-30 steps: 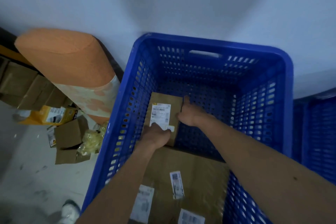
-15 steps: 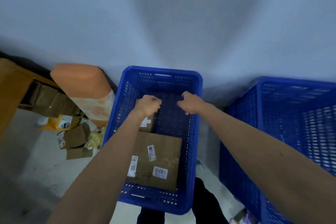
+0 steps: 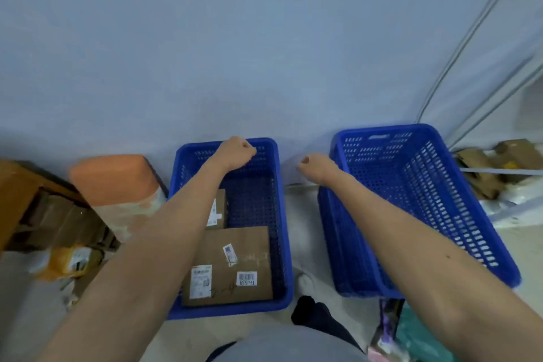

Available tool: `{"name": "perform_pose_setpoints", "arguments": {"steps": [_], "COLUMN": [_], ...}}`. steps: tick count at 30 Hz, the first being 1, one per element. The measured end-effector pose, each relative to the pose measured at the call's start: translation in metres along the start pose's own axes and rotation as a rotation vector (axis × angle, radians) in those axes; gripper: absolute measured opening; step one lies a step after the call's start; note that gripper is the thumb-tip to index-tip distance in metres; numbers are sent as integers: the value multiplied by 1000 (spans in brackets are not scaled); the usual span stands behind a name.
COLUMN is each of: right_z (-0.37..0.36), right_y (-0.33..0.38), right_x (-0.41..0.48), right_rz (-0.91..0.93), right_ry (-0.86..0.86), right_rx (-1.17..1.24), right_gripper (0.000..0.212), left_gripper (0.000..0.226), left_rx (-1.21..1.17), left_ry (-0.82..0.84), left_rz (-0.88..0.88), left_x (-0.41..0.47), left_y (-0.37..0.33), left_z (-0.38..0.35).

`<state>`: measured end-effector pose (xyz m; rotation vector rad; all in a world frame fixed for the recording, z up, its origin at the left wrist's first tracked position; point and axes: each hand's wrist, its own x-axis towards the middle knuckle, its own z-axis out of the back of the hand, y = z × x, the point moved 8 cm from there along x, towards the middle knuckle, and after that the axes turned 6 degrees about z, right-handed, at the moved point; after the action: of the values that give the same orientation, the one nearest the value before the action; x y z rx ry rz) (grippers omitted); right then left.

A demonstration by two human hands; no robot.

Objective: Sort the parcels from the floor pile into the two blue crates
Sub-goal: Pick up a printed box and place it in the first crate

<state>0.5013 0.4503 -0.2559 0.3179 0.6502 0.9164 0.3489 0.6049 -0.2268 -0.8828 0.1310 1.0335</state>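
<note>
Two blue crates stand against the wall. The left crate (image 3: 282, 214) holds a small brown box (image 3: 219, 209) at its far left and a large flat brown parcel (image 3: 235, 264) with several labels at its near end. I see no parcels in the right crate (image 3: 440, 161). My left hand (image 3: 236, 153) hovers above the left crate's far end, fingers curled, holding nothing. My right hand (image 3: 316, 164) hangs over the gap between the crates, fingers also curled and empty.
An orange roll (image 3: 114, 176) leans beside the left crate. Cardboard boxes (image 3: 58, 223) and a yellow parcel (image 3: 67, 261) lie on the floor at left. More cardboard (image 3: 482, 167) sits at far right, and soft bags (image 3: 411, 332) lie by my feet. Cables (image 3: 470, 38) run down the wall.
Both hands let go of the small box and lifted out of the left crate. My view rose and pulled back, bringing the right crate into sight.
</note>
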Motion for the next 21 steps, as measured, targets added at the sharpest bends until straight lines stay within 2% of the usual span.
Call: {"name": "perform_pose_setpoints", "arguments": {"steps": [2, 4, 5, 7, 10, 14, 17, 21], "right_z": [5, 6, 7, 10, 12, 13, 10, -3], "right_y": [-7, -14, -20, -32, -64, -116, -155, -209], "right_x": [-33, -68, -86, -130, -202, -301, -374, -464], "right_rz": [-54, -103, -118, -162, -261, -415, -541, -670], "right_ry": [-64, -107, -133, -185, -256, -350, -422, -538], "right_rx": [7, -24, -57, -138, -149, -105, -37, 81], "right_gripper": [34, 23, 25, 43, 49, 47, 46, 57], "left_gripper": [13, 22, 23, 20, 17, 16, 14, 15], "left_rx": [40, 52, 58, 54, 91, 189, 243, 335], "left_ry": [-4, -17, -16, 10, 94, 235, 311, 431], "left_rz": [-87, -172, -211, -277, -382, -497, -593, -676], "left_x": [-20, -38, -48, -67, -107, -170, -215, -275], "left_y": [-15, -26, -33, -46, -70, -104, -134, -165], "left_z": [2, 2, -2, -18, -62, -135, -189, -260]}}
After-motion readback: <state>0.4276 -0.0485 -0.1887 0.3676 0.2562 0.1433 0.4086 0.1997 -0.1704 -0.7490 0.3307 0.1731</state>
